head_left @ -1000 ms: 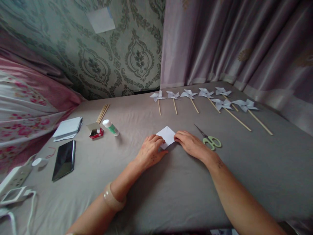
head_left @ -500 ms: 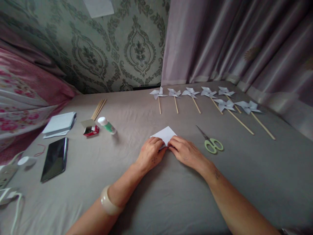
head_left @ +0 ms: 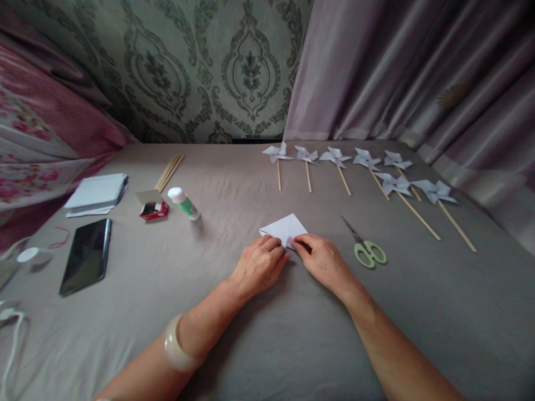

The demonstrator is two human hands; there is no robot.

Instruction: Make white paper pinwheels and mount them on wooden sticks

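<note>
A white piece of paper (head_left: 285, 226), partly folded, lies on the grey cloth between my hands with one corner pointing away from me. My left hand (head_left: 259, 262) presses on its near left edge, fingers curled together. With thumb and fingertips, my right hand (head_left: 320, 256) pinches the near right edge, where a small flap shows. The paper's near corner is partly hidden under the fingers. Right of my right hand lie scissors (head_left: 364, 252) with light green handles, blades pointing away. A glue stick (head_left: 184, 203) with a white cap lies beyond my left hand.
Several paper pinwheels (head_left: 336, 157) on sticks lie at the back right. To the left are wooden sticks (head_left: 169, 172), an opened small red box (head_left: 154, 210), a stack of paper (head_left: 96, 193), a phone (head_left: 86, 256) and a white cable (head_left: 14, 345).
My right hand has drawn slightly right and its fingers now pinch the paper's edge, with more of the paper showing. The left hand stays on the paper. The view has shifted a little.
</note>
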